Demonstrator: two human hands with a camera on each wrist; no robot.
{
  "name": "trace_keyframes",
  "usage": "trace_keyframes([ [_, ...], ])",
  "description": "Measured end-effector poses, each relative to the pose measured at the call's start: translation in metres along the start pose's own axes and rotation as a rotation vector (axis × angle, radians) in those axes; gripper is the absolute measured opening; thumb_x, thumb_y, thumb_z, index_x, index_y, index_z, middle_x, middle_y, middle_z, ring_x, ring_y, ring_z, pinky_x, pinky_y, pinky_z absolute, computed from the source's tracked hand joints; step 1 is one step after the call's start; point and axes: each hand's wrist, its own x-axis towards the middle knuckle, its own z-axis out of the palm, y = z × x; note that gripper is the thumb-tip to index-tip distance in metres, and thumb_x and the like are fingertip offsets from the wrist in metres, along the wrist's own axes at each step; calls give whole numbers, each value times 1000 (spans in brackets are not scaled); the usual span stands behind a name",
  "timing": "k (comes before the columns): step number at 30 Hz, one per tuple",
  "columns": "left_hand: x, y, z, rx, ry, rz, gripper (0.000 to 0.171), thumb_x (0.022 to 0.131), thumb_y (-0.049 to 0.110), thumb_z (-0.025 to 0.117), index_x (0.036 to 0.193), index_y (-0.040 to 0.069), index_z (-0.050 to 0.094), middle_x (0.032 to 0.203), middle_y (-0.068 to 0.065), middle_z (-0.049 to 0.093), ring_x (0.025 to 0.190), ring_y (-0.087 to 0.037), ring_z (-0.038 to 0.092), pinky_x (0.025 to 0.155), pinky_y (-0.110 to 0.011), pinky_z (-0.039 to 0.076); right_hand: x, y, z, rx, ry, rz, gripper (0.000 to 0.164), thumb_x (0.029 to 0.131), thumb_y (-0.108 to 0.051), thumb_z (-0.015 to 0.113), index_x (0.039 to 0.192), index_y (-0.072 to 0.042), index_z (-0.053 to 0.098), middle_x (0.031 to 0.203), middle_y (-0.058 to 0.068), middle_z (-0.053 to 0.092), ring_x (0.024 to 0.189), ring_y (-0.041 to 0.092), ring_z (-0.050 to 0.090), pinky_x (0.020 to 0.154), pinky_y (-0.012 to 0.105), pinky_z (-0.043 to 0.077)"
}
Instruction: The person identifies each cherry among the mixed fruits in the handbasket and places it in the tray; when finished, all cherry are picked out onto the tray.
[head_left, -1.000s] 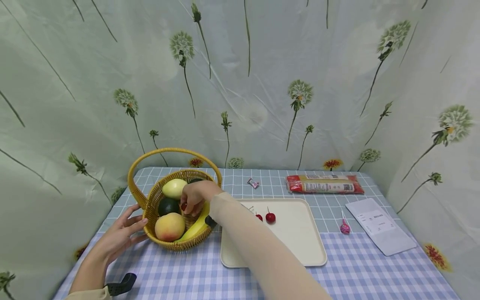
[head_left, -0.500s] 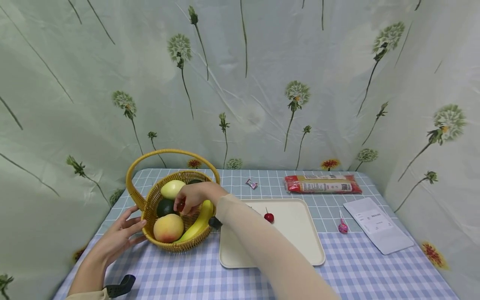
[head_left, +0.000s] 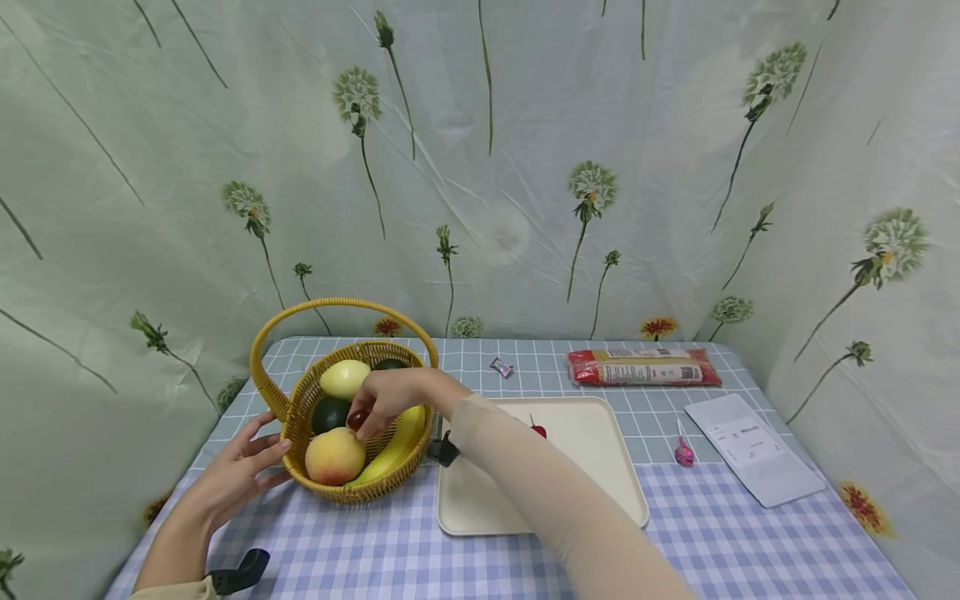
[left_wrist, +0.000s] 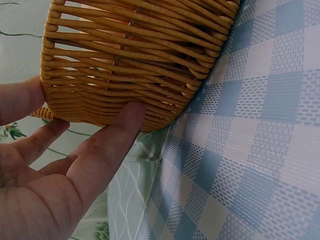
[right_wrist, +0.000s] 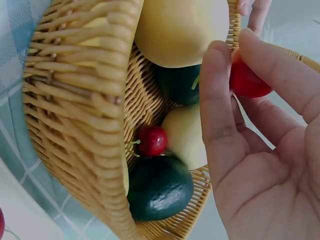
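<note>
My right hand (head_left: 386, 398) is over the yellow wicker basket (head_left: 358, 495), pinching a red cherry (right_wrist: 248, 81) between thumb and fingertips. In the head view that cherry is close above the peach (head_left: 334, 457). Inside the basket lie a banana (head_left: 399, 444), a pale yellow-green fruit (head_left: 344, 379) and two dark green fruits (right_wrist: 161, 187). The right wrist view shows another cherry (right_wrist: 152, 140) between the pale fruit and a dark one. My left hand (head_left: 238, 465) has its fingers spread against the basket's left side, a fingertip on the weave in the left wrist view.
A cream tray (head_left: 585, 492) stands right of the basket, with a cherry (head_left: 538, 430) partly behind my right sleeve. Farther right are a lollipop (head_left: 684, 453), a grey labelled packet (head_left: 753, 450) and a long red package (head_left: 643, 367). A small wrapped candy (head_left: 502, 367) lies at the back.
My right hand and its cherry have shifted slightly left, toward the peach. The right sleeve now covers more of the tray's cherries. My left hand stays at the basket.
</note>
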Motion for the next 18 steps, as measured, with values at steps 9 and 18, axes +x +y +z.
trace_keyframes([
  [9, 0, -1, 0, 9, 4, 7, 83, 113, 26, 58, 171, 11, 1, 162, -30, 31, 114, 0, 58, 106, -47, 61, -20, 1, 0, 43, -32, -111, 32, 105, -13, 70, 135, -1, 67, 90, -1, 64, 76, 8, 59, 74, 23, 56],
  [18, 1, 2, 0, 15, 1, -5, 84, 114, 29, 57, 171, 11, -2, 166, -33, 25, 125, -9, 55, 110, -51, 59, -31, 11, 4, 162, -30, -163, 40, 106, -11, 68, 145, -2, 62, 96, 4, 67, 103, 39, 69, 85, 34, 63],
])
